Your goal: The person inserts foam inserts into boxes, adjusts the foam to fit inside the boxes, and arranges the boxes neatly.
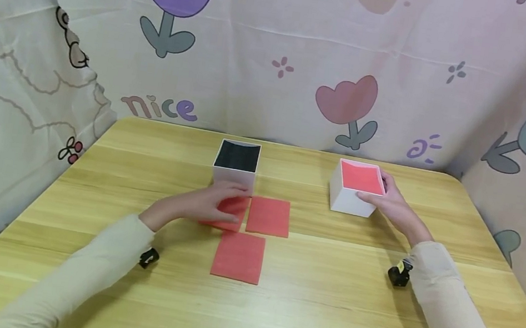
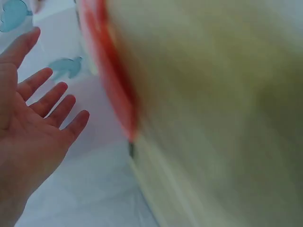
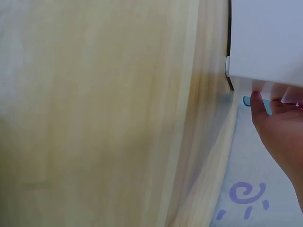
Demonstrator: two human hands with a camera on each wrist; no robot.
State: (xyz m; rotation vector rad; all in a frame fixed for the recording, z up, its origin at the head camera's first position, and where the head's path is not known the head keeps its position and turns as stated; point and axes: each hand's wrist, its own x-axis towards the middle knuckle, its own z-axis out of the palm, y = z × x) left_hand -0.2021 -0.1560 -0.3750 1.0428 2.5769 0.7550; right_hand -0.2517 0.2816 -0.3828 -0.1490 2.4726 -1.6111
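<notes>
My left hand (image 1: 202, 201) hovers low over a red square sheet (image 1: 235, 208), covering part of it. In the left wrist view its fingers (image 2: 57, 101) are spread and hold nothing. Two more red squares lie flat nearby: one (image 1: 269, 216) just to the right, another (image 1: 238, 257) closer to me. Right behind the left hand stands a white box (image 1: 236, 178) with black material (image 1: 238, 156) at its top. My right hand (image 1: 400, 208) grips a second white box (image 1: 351, 201) from its right side, thumb at the front and fingers behind. Red material (image 1: 362, 178) fills that box's opening.
Everything stands on a light wooden table (image 1: 302, 315). A printed cloth (image 1: 273, 20) hangs along its back edge and both sides. Small black cameras hang at the left wrist (image 1: 149, 257) and right wrist (image 1: 399, 273).
</notes>
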